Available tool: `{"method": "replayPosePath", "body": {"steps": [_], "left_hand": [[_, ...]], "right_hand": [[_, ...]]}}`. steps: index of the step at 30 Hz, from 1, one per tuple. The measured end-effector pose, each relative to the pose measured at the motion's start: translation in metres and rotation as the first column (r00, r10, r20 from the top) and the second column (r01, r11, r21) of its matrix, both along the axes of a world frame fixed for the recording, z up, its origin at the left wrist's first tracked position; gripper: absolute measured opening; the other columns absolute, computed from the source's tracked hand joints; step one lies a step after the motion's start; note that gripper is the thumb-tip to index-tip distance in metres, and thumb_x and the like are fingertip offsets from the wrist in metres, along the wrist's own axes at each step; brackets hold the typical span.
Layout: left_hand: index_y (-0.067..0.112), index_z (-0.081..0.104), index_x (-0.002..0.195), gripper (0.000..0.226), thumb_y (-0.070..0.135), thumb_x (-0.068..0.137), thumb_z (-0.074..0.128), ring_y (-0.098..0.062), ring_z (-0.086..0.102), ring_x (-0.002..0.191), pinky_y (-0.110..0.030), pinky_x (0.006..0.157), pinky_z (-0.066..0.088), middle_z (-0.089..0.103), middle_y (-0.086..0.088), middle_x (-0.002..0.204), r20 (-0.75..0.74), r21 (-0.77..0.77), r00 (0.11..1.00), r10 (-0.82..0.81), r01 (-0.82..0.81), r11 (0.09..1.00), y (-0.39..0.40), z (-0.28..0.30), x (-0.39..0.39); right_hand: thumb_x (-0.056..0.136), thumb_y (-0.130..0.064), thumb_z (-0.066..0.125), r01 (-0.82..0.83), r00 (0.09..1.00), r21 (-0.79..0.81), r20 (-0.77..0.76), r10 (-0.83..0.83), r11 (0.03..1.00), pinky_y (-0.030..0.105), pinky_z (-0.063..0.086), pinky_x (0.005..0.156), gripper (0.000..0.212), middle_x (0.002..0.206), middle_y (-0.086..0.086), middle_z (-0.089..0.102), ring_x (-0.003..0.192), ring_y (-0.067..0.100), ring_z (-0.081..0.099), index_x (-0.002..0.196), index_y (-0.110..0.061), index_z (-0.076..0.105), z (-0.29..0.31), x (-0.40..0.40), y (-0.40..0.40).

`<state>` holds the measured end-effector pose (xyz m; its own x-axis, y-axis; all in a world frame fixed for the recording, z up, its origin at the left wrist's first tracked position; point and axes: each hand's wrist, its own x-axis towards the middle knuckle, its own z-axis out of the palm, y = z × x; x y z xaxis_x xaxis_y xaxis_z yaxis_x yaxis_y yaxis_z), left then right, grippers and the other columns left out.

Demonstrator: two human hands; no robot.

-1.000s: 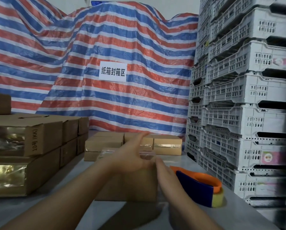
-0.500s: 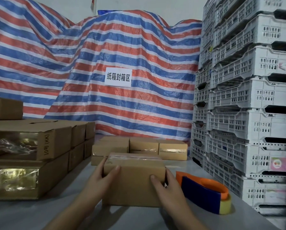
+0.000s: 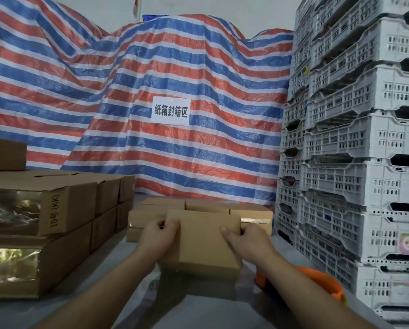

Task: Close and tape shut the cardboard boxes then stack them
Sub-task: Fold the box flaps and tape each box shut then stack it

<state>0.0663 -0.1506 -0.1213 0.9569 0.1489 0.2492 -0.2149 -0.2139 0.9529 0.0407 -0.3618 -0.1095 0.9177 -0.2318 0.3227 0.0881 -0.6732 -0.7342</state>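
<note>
A small closed cardboard box (image 3: 202, 243) is lifted off the grey table (image 3: 118, 260), tilted with its top away from me. My left hand (image 3: 157, 235) grips its left edge, thumb on the near face. My right hand (image 3: 248, 241) grips its right edge the same way. Behind it, a low row of small taped boxes (image 3: 251, 216) lies against the tarp. An orange tape dispenser (image 3: 324, 280) lies on the table under my right forearm, partly hidden.
Larger cardboard boxes (image 3: 44, 210) are stacked in two layers at the left. Tall stacks of white plastic crates (image 3: 355, 162) wall off the right side. A striped tarp (image 3: 175, 67) with a white sign (image 3: 170, 111) hangs at the back.
Both hands moved from the box's top to its sides, then raised the box off the table and carried it away from me toward the back row.
</note>
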Motion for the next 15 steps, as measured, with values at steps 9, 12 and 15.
{"method": "replayPosePath", "body": {"steps": [9, 12, 15], "left_hand": [[0.011, 0.059, 0.115, 0.04, 0.044, 0.096, 0.049, -0.013, 0.054, 0.084, -0.031, 0.069, 0.042, 0.058, 0.0, 0.094, -0.142, 0.206, 0.987, -0.071, 0.1, 0.973, -0.025, -0.005, 0.06], [0.017, 0.062, 0.106, 0.034, 0.045, 0.096, 0.046, -0.014, 0.058, 0.085, -0.03, 0.065, 0.043, 0.063, 0.0, 0.094, -0.05, 0.329, 0.999, 0.002, 0.015, 0.944, -0.035, -0.006, 0.075], [0.028, 0.063, 0.096, 0.036, 0.051, 0.1, 0.035, -0.01, 0.059, 0.087, -0.034, 0.078, 0.049, 0.064, 0.006, 0.095, 0.245, 0.585, 0.967, 0.065, -0.201, 0.786, -0.046, -0.008, 0.082]], "right_hand": [[0.101, -0.055, 0.044, 0.013, 0.93, -0.302, -0.347, -0.123, 0.953, 0.024, 0.041, 0.048, 0.051, 0.078, 0.009, 0.064, 0.065, 0.017, 0.062, 0.11, -0.007, 0.06, 0.028, 0.05, -0.023], [0.103, -0.053, 0.04, -0.016, 0.902, -0.307, -0.416, -0.119, 0.952, 0.023, 0.04, 0.046, 0.055, 0.084, 0.009, 0.065, 0.064, 0.016, 0.063, 0.123, -0.005, 0.06, 0.029, 0.062, -0.027], [0.102, -0.054, 0.042, -0.003, 0.902, -0.314, -0.411, -0.133, 0.949, 0.025, 0.043, 0.049, 0.055, 0.096, 0.01, 0.068, 0.068, 0.017, 0.064, 0.119, -0.006, 0.062, 0.027, 0.077, -0.036]]}}
